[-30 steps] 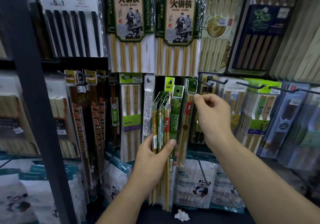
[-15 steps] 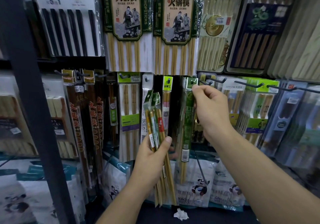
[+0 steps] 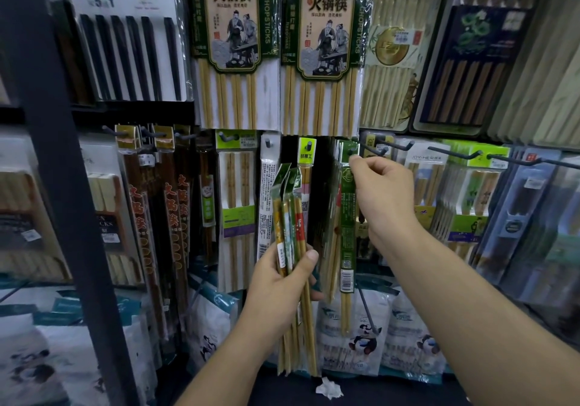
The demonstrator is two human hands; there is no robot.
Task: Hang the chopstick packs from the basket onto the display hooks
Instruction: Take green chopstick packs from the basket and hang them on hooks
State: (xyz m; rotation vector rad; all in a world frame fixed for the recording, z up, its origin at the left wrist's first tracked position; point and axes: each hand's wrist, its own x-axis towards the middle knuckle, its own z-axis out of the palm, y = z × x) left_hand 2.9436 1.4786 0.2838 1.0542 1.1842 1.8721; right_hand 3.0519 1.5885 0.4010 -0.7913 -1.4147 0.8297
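My left hand (image 3: pixel 282 275) grips a small bundle of chopstick packs (image 3: pixel 288 217) with green headers and colourful sleeves, held upright in front of the display. My right hand (image 3: pixel 381 192) pinches the top of a green-labelled chopstick pack (image 3: pixel 346 227) by its header, which sits level with a dark display hook (image 3: pixel 372 150). That pack hangs straight down in front of others on the same hook. No basket is in view.
Hooks to the right (image 3: pixel 455 151) carry green-topped packs. Large hot-pot chopstick packs (image 3: pixel 232 45) hang above. A dark shelf post (image 3: pixel 56 186) stands at the left. Panda-printed bags (image 3: pixel 361 339) and a crumpled white scrap (image 3: pixel 328 388) lie below.
My right hand lifted the green pack from the bundle up and right to the hook. The left hand's bundle shifted slightly and stayed upright.
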